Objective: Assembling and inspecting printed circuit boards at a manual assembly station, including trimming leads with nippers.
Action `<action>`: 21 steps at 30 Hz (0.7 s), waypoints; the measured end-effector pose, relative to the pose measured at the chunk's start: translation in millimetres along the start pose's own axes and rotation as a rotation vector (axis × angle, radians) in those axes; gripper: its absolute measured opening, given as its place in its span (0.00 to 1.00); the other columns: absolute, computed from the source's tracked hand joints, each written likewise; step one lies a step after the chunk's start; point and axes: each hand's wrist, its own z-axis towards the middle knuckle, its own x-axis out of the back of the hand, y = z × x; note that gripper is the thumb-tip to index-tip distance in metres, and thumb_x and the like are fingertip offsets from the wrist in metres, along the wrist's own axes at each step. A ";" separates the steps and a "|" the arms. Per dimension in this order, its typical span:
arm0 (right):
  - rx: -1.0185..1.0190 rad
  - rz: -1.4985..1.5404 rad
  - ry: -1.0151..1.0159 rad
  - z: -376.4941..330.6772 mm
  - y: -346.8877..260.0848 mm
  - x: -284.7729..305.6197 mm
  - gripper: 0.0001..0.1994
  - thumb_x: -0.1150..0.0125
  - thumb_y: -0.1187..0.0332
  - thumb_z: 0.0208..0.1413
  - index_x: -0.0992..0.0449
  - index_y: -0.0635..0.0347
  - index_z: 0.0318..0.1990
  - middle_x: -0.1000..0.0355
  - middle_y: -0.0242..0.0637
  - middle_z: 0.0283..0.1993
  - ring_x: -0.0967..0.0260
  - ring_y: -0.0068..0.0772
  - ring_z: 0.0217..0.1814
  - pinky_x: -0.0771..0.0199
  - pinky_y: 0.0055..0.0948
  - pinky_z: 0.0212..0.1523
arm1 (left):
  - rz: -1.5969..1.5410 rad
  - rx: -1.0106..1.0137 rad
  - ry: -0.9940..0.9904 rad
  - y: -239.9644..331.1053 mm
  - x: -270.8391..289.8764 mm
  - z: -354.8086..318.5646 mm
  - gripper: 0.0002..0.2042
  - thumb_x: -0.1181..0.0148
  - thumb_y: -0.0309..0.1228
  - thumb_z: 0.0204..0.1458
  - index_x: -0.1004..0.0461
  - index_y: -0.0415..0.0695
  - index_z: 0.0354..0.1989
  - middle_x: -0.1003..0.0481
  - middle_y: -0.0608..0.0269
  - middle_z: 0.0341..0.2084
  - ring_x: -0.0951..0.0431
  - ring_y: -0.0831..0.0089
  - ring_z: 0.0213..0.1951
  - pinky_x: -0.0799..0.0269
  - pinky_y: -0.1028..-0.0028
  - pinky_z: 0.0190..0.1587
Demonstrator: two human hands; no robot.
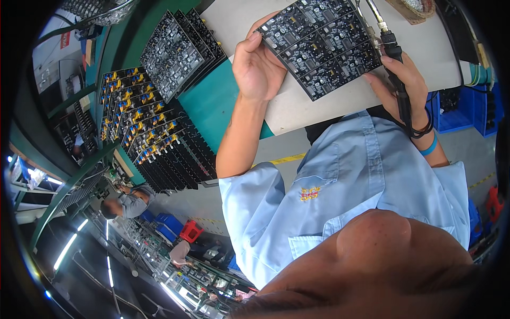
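Note:
A dark circuit board panel [324,45], divided into several equal sections and covered with small parts, is tilted above the pale work surface. My left hand [260,69] grips its left edge, thumb on top and fingers behind it. At the panel's right side, my right hand [406,87] is closed around a soldering iron [393,50] with a black handle, its metal end pointing away from me. Fingertips of that hand reach the panel's lower right corner; whether they press on it I cannot tell. The iron's black cord loops around my right wrist.
Stacked circuit boards [172,56] stand at the left on a green mat [210,106]. Below them are rows of boards with yellow and blue parts [141,114]. A small container [417,8] sits at the far right, blue bins [462,109] beside the table. Another person [133,202] works at lower left.

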 end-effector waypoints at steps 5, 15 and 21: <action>0.016 0.009 0.004 1.5 2.6 -1.7 0.28 0.25 0.82 0.40 0.25 0.62 0.53 0.23 0.50 0.53 0.24 0.42 0.44 0.22 0.30 0.44 | 0.023 -0.010 0.049 0.2 -4.7 0.6 0.25 0.61 0.37 0.62 0.33 0.36 0.63 0.24 0.47 0.55 0.20 0.60 0.50 0.25 0.63 0.55; 0.018 0.102 -0.009 14.7 26.2 50.2 0.21 0.29 0.80 0.47 0.22 0.63 0.52 0.27 0.48 0.51 0.27 0.45 0.44 0.25 0.34 0.47 | 0.325 -0.014 0.216 -21.5 -59.2 23.7 0.26 0.47 0.25 0.55 0.39 0.38 0.65 0.28 0.45 0.57 0.27 0.56 0.56 0.35 0.57 0.63; 0.071 0.091 0.039 19.6 24.2 93.5 0.23 0.30 0.79 0.47 0.24 0.60 0.53 0.27 0.45 0.49 0.27 0.44 0.45 0.25 0.36 0.48 | 0.551 -0.027 0.210 -41.0 -95.4 31.4 0.25 0.48 0.19 0.57 0.37 0.39 0.64 0.26 0.51 0.54 0.24 0.63 0.52 0.31 0.65 0.59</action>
